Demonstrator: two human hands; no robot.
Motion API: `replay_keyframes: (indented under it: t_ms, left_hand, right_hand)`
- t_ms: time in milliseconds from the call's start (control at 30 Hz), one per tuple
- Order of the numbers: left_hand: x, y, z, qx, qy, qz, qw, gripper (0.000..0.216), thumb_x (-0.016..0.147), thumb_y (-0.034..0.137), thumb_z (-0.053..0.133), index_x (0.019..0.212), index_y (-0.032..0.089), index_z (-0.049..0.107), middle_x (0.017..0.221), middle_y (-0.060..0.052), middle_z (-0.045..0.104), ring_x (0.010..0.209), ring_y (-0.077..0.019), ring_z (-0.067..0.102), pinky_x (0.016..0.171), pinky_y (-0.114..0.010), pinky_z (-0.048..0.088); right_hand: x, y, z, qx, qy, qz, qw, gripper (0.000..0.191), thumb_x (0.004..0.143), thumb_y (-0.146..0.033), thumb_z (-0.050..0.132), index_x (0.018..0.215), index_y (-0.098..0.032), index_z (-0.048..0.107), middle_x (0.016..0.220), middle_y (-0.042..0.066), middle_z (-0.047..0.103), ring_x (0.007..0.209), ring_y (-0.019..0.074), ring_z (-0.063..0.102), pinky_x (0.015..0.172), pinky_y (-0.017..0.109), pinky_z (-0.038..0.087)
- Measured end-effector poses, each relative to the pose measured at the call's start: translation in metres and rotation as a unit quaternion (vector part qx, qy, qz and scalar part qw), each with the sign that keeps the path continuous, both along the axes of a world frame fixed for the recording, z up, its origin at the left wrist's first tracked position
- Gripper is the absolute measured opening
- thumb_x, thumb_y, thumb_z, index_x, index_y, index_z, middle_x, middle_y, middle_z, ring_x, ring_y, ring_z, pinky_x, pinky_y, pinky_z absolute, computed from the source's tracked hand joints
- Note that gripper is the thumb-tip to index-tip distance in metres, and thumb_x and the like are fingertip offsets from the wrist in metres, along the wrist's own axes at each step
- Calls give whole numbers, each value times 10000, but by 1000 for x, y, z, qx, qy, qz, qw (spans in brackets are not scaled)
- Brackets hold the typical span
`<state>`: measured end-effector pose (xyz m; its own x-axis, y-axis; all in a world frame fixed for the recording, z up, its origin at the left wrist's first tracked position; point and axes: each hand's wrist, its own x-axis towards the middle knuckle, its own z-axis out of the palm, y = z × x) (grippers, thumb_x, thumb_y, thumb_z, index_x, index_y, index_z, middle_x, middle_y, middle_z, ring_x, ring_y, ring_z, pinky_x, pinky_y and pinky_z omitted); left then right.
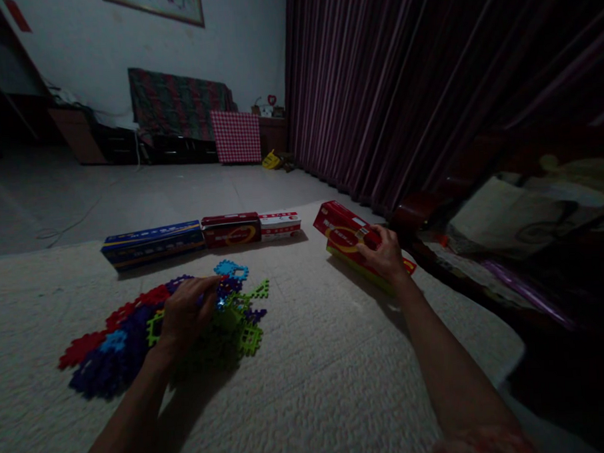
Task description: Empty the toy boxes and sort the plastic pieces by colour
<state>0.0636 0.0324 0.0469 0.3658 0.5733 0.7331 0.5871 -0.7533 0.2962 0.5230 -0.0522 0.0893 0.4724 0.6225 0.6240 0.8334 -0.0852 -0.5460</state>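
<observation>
My left hand (188, 311) rests on a pile of flat plastic interlocking pieces (117, 341) in red, blue, purple and green, spread on a pale mat (312, 359). Its fingers are curled over the pieces near a green one (249, 335) and a light blue one (230, 268); what they hold is hidden. My right hand (383, 253) grips the near end of a long red box (339, 228) that lies on top of another box with a green edge (356, 267).
A row of three long boxes lies at the mat's far edge: blue (152, 243), dark red (231, 229) and white-red (280, 224). Dark curtains (376, 83) hang at the right above dark wooden furniture (507, 244). Cabinets and a checked cloth (237, 137) stand at the far wall.
</observation>
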Motion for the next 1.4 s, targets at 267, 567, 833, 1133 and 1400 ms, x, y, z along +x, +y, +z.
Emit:
replay_keyframes:
  t_ms: [267, 567, 833, 1133, 1400]
  left_hand:
    - [4, 0, -6, 6, 5, -5, 1000, 226, 940, 296, 503, 1003, 227, 708, 884, -52, 762, 814, -214, 704, 745, -320, 543]
    - [9, -3, -7, 81, 17, -45, 996, 176, 939, 162, 540, 1009, 195, 697, 834, -42, 748, 728, -170, 675, 668, -273, 512]
    - [2, -1, -4, 87, 32, -38, 995, 199, 918, 117, 548, 1035, 183, 696, 892, -48, 756, 793, -166, 695, 715, -261, 522]
    - [0, -1, 0, 97, 53, -28, 994, 185, 929, 133, 541, 1019, 175, 697, 862, -52, 752, 762, -167, 696, 693, -256, 527]
    - [1, -1, -2, 112, 74, -27, 991, 184, 928, 121, 541, 1028, 181, 684, 870, -49, 749, 766, -164, 695, 691, -258, 535]
  right_hand:
    - [1, 70, 16, 22, 33, -21, 999, 559, 667, -378, 715, 1180, -192, 597, 1191, 136, 567, 1106, 299, 573, 1045, 476, 459]
    - [-24, 146, 21, -37, 74, -67, 994, 565, 648, -321, 777, 1145, -193, 540, 1242, 132, 497, 1142, 277, 552, 1045, 392, 452]
    - [-26, 181, 19, -116, 71, -101, 986, 622, 703, -458, 805, 1181, -190, 509, 1295, 146, 462, 1153, 283, 555, 998, 388, 473]
    - [-43, 200, -3, -213, 53, -88, 972, 650, 779, -423, 756, 1291, -138, 476, 1369, 186, 432, 1171, 295, 577, 982, 379, 480]
    - [-50, 207, -12, -301, 31, -81, 950, 797, 695, -372, 808, 1368, -125, 460, 1424, 203, 386, 1275, 356, 512, 1026, 440, 481]
